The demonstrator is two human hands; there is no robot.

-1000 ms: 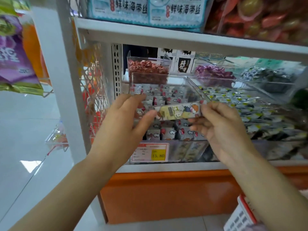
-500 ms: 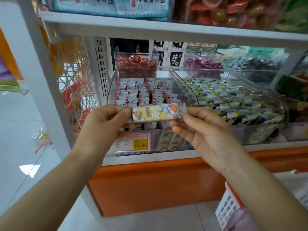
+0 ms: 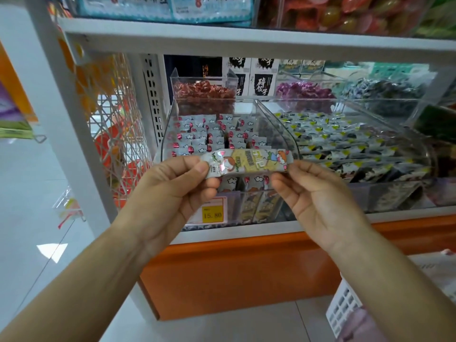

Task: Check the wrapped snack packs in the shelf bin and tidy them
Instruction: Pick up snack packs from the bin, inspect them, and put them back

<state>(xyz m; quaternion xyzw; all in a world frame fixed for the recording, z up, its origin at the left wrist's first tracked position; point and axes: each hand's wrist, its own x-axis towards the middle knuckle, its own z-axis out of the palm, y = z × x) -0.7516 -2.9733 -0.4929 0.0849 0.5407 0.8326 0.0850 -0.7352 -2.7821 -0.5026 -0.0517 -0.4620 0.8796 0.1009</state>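
Observation:
A long wrapped snack pack (image 3: 249, 161) with yellow cartoon print is stretched level in front of the shelf. My left hand (image 3: 177, 186) pinches its left end between thumb and fingers. My right hand (image 3: 311, 193) pinches its right end. Behind it stands a clear plastic shelf bin (image 3: 172, 124) filled with several small grey packs with red dots (image 3: 204, 134), lined up in rows.
A second clear bin (image 3: 417, 149) of black and yellow packs stands to the right. A yellow price tag (image 3: 212, 214) is on the bin front. Smaller bins of red (image 3: 204, 91) and purple (image 3: 303, 91) sweets sit behind. A white basket (image 3: 343, 309) is at lower right.
The pack has come down and toward me, away from the bin. My left hand went from open beside it to pinching its left end; both hands now hold it stretched.

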